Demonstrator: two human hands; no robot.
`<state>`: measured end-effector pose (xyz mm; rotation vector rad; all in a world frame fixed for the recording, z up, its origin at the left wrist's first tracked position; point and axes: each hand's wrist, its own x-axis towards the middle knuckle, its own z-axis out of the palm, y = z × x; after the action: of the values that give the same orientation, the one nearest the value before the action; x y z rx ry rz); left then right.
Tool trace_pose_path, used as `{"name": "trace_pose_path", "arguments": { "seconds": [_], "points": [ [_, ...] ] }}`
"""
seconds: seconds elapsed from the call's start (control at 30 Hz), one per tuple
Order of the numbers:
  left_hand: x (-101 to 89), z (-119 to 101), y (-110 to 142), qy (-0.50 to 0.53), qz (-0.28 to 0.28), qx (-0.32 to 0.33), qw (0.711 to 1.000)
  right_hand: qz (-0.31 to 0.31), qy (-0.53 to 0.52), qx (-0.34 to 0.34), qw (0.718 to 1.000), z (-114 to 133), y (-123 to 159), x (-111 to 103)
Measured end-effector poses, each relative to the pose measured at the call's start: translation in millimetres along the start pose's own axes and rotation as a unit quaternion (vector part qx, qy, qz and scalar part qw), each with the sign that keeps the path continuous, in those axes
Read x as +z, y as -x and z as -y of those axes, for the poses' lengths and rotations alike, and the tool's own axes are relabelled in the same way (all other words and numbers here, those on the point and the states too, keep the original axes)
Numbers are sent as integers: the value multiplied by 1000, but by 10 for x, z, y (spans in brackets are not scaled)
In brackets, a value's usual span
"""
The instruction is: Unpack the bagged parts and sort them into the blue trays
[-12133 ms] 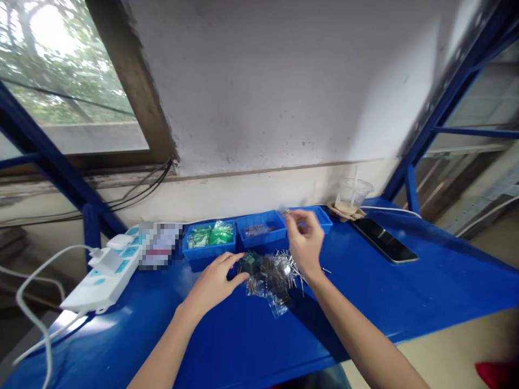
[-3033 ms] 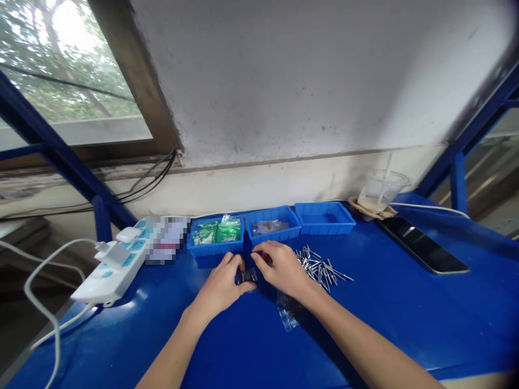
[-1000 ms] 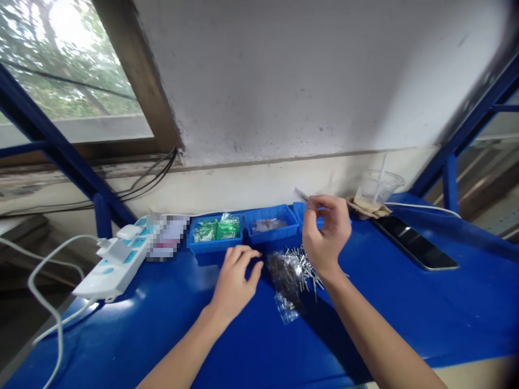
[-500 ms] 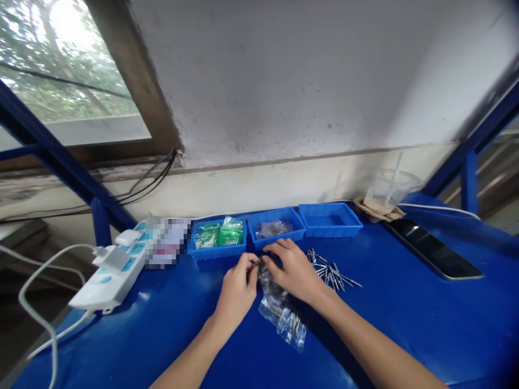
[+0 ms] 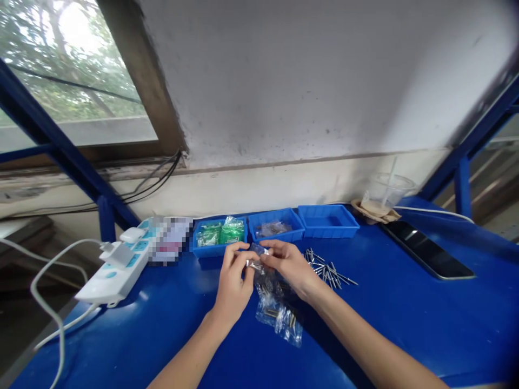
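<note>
The hands [image 5: 234, 284] partly hide a clear packet [image 5: 259, 249].

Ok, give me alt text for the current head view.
A bare left hand and right hand hold a small clear plastic packet near more clear plastic packets on a blue table. Slim silver metal pins lie to the right; three blue plastic bins stand behind.

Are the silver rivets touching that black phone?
Apart. The head view shows bare blue tabletop between the silver rivets and the black phone.

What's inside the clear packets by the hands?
Small brownish, rod-like pieces show through the front clear packets. The right hand covers part of the pile, so anything behind it can't be seen.
</note>
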<state>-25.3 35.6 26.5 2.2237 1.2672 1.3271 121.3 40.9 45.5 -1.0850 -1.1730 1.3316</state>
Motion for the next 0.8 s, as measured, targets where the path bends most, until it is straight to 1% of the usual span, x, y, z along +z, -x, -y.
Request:
{"name": "trace_pose_path", "arguments": {
  "seconds": [0.07, 0.1, 0.13, 0.17, 0.2, 0.23, 0.27, 0.3, 0.33, 0.37, 0.4, 0.47, 0.5, 0.57, 0.67, 0.73, 0.8],
  "points": [
    [-7, 14, -12, 14, 11, -21, 1000, -43, 14, -26, 999, 95, 4, -82],
    [-12, 26, -19, 20, 26, -35, 999, -80, 25, -57, 995, 160, 8, -139],
    [-18, 40, -25, 23, 46, -48, 998, -132, 38, -104, 985, 230, 9, -204],
    [-23, 57, -27, 17, 72, -57, 996, -195, 54, -165, 965, 298, 7, -273],
    [-28, 75, -25, 2, 100, -61, 993, -262, 78, -236, 933, 357, -4, -341],
    [-30, 93, -19, -22, 126, -60, 990, -318, 115, -307, 889, 399, -22, -405],
    [-29, 110, -9, -53, 148, -56, 986, -348, 167, -365, 847, 417, -50, -460],
    [-25, 124, 2, -85, 165, -53, 981, -348, 231, -401, 816, 410, -83, -502],
    [-20, 134, 13, -114, 177, -52, 976, -324, 301, -413, 796, 375, -117, -528],
    [-14, 139, 20, -135, 186, -56, 972, -287, 370, -404, 786, 318, -148, -537],
    [-9, 139, 24, -146, 192, -61, 969, -245, 430, -380, 781, 246, -169, -526],
    [-7, 131, 17, -144, 195, -76, 967, -195, 499, -324, 780, 92, -170, -450],
    [-11, 126, 8, -139, 191, -82, 968, -176, 508, -304, 787, 28, -147, -388],
    [-27, 119, -17, -126, 172, -87, 973, -130, 491, -276, 816, -46, -68, -244],
    [-57, 120, -50, -90, 126, -76, 985, -61, 446, -233, 862, -42, 55, -58],
    [-70, 115, -59, -59, 87, -66, 992, -38, 419, -184, 889, -20, 92, 5],
    [-75, 95, -58, -40, 58, -55, 996, -33, 382, -126, 915, -20, 87, 19]
  ]
}}
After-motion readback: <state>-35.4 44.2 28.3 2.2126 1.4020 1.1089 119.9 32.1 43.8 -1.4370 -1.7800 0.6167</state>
